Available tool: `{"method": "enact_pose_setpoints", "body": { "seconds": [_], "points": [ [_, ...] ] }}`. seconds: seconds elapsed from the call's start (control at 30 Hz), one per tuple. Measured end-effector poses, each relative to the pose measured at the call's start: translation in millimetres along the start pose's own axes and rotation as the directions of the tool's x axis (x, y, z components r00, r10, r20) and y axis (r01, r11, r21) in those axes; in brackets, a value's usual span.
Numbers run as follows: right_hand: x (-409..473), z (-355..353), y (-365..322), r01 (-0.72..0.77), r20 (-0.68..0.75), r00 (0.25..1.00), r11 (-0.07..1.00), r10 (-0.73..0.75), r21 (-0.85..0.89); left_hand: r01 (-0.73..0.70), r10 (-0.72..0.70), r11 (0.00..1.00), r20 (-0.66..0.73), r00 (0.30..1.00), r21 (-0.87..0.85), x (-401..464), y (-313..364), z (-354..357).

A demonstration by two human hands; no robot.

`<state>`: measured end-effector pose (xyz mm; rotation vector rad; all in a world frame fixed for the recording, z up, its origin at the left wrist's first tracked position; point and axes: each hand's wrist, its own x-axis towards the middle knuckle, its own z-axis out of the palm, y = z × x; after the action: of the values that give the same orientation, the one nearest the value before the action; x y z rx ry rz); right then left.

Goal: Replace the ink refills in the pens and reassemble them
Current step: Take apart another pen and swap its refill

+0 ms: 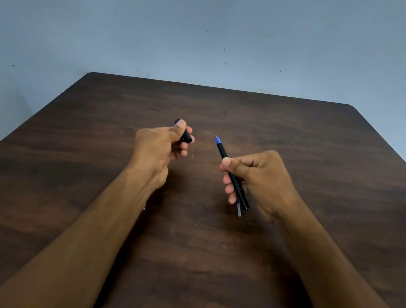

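Note:
My left hand (161, 146) is curled round a short black pen cap (186, 136) with a blue end, held above the table. My right hand (257, 177) grips a black pen body (222, 152) whose blue tip and metal point aim up and to the left. Alongside it in the same hand runs a thin clear refill (238, 209), its lower end sticking out below my fingers. The cap and the pen tip are apart, with a gap of table between them. Much of the cap and of the pen's middle is hidden by my fingers.
A dark brown wooden table (94, 166) with rounded far corners fills the view below a plain blue-grey wall (211, 28). Its near edge runs along the bottom of the frame, with dark objects just beneath it.

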<state>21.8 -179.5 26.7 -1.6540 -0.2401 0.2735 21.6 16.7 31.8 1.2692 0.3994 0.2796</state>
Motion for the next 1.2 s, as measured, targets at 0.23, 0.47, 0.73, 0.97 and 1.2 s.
{"method": "enact_pose_setpoints", "body": {
  "seconds": [0.23,0.47,0.73,0.97,1.2],
  "points": [
    [4.1,-4.6,5.0,-0.014,-0.013,1.000,1.000,0.014,-0.010,-0.103,0.088,0.877,0.053,0.995,0.470,-7.6,-11.6,11.3],
    [6.9,-2.5,6.0,-0.011,-0.004,1.000,1.000,0.011,0.003,-0.179,0.239,0.535,0.055,0.970,0.825,-8.0,-20.0,12.2],
    [6.6,-3.4,7.5,-0.028,-0.023,0.999,0.999,0.027,-0.026,-0.212,0.302,0.391,0.093,0.949,0.896,-8.5,-24.6,15.0],
    [5.1,-1.8,5.4,-0.037,0.001,0.999,0.999,0.037,-0.012,-0.295,0.365,0.532,0.099,0.926,0.794,-8.9,-17.8,8.8],
    [4.3,3.0,7.2,-0.013,0.091,0.996,0.999,0.009,0.039,-0.109,0.031,0.966,0.312,0.950,0.234,-22.2,-14.7,13.3]
  ]
}}
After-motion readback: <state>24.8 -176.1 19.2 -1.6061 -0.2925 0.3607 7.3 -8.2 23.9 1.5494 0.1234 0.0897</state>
